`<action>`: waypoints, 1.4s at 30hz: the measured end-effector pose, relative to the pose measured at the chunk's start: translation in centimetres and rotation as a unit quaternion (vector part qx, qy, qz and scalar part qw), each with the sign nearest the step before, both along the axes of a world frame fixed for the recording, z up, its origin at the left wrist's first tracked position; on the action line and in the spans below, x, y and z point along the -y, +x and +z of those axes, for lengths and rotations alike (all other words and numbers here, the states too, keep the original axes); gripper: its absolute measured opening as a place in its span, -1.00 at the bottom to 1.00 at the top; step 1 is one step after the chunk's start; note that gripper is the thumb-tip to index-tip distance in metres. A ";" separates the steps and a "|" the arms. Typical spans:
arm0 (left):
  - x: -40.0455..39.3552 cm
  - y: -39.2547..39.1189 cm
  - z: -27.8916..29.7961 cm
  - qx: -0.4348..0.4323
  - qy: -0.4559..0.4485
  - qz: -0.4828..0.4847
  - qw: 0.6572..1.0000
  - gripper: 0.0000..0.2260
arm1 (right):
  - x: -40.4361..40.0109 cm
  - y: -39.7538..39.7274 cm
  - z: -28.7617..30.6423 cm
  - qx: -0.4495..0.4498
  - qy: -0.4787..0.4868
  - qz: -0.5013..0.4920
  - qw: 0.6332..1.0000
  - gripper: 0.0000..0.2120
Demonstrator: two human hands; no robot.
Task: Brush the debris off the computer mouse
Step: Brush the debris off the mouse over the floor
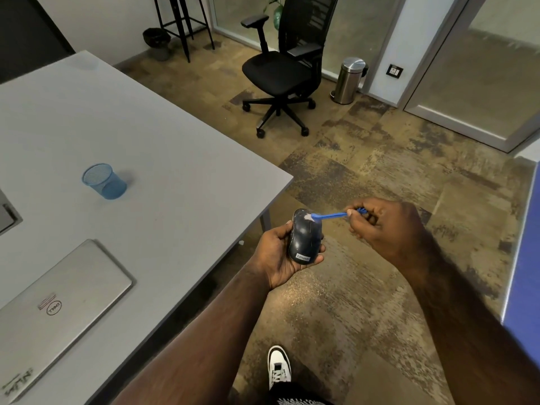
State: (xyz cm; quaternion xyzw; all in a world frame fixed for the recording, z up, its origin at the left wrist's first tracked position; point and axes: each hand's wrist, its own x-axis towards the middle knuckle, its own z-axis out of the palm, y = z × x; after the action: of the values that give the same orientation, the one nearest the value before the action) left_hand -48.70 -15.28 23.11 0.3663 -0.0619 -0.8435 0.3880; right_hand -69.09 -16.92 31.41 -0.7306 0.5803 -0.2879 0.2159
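Observation:
A dark blue computer mouse [304,236] with a Lenovo label rests in the palm of my left hand [277,255], held just past the table's corner over the floor. Pale debris shows on its far end. My right hand [385,226] pinches a small blue brush [330,216] by its handle, and the brush's white bristle tip touches the far top of the mouse. Part of the handle is hidden inside my fingers.
A grey table [146,127] fills the left side, with a blue mesh cup [105,181] and a shut silver laptop [61,305] on it. A black office chair [280,71] and a steel pedal bin [349,80] stand beyond on patterned carpet. My white shoe [279,366] is below.

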 end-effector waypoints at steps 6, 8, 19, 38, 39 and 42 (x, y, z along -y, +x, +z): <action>0.0 -0.1 0.1 0.002 0.000 -0.003 1.000 -0.49 | 0.8 -0.1 1.2 -0.074 0.003 0.054 0.996 -0.81; 0.0 -0.1 0.1 0.003 0.001 -0.003 1.000 -0.49 | 1.2 -0.5 1.7 -0.073 0.018 0.064 0.995 -0.82; -0.1 -0.2 0.5 0.000 -0.002 -0.006 1.000 -0.52 | 1.8 -0.7 2.6 -0.071 -0.015 0.033 0.997 -0.83; -0.1 -0.4 0.5 0.006 0.001 0.007 1.000 -0.50 | 1.2 -0.3 2.7 -0.078 -0.004 0.056 0.995 -0.84; 0.0 -0.3 0.5 0.004 0.002 0.010 1.000 -0.49 | 1.2 -0.4 2.7 -0.080 0.005 0.065 0.995 -0.84; 0.0 -0.1 0.4 -0.010 0.002 0.022 1.000 -0.50 | 1.4 -1.0 2.6 -0.063 -0.015 0.047 0.997 -0.84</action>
State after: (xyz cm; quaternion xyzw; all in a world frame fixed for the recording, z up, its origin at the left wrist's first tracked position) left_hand -48.81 -15.32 23.49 0.3603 -0.0483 -0.8383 0.4062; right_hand -70.12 -18.30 33.98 -0.7773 0.5530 -0.2391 0.1809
